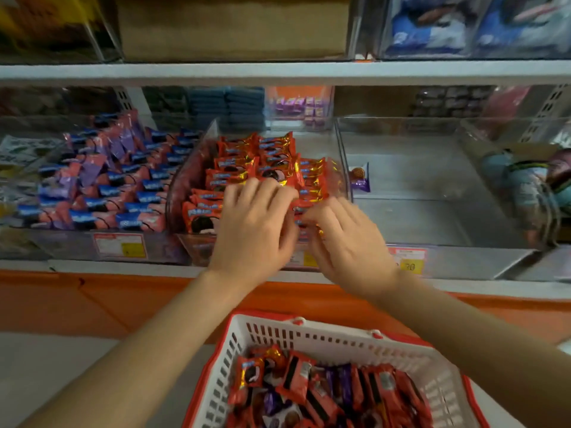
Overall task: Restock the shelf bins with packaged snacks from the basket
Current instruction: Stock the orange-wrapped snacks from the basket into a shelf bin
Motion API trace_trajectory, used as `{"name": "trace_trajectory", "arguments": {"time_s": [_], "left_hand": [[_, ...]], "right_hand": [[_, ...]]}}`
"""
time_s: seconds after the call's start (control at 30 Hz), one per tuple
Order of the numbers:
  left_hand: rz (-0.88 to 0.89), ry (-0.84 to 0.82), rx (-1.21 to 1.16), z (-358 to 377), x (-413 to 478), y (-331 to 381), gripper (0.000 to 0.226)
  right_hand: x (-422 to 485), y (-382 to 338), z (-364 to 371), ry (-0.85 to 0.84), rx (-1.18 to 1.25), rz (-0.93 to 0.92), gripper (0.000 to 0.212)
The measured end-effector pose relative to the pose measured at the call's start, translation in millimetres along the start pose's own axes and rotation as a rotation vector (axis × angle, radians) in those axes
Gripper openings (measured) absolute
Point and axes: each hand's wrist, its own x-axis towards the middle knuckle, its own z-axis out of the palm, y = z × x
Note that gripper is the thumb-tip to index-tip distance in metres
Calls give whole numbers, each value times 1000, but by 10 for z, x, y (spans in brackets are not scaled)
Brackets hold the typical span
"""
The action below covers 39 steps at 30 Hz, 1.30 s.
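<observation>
Basket (309, 335), white with a red rim, sits nearest us, heaped with loose red packets (296, 378) and some purple among them. Just beyond, our left hand (256, 223) lies flat, fingers spread, on the stacked red packets (241, 168) in the middle bin (182, 186). Our right hand (346, 239) is blurred, so we cannot tell whether it pinches one. We should keep the rows level and facing forward. The left bin (61, 245) holds blue-and-pink packets (108, 186); the right bin (432, 196) holds one purple packet (360, 177).

We were plainly in a shop: clear shelf bins (417, 211) ran across the middle of the frame, stuffed with wrapped snacks (247, 162), price labels (119, 246) on their fronts, a shopping basket (309, 332) bottom centre.
</observation>
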Motion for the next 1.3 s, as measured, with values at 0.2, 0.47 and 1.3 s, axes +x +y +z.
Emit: {"name": "trace_trajectory", "arguments": {"time_s": [0.2, 0.47, 1.3], "left_hand": [[268, -212, -134, 276, -880, 452, 16], [386, -1141, -150, 793, -1667, 848, 33], [-666, -1080, -576, 345, -2175, 1119, 37]], "right_hand": [[-1167, 20, -120, -205, -46, 79, 15], [-2444, 105, 0, -972, 22, 653, 50], [-2351, -488, -208, -731, 340, 1134, 35]]}}
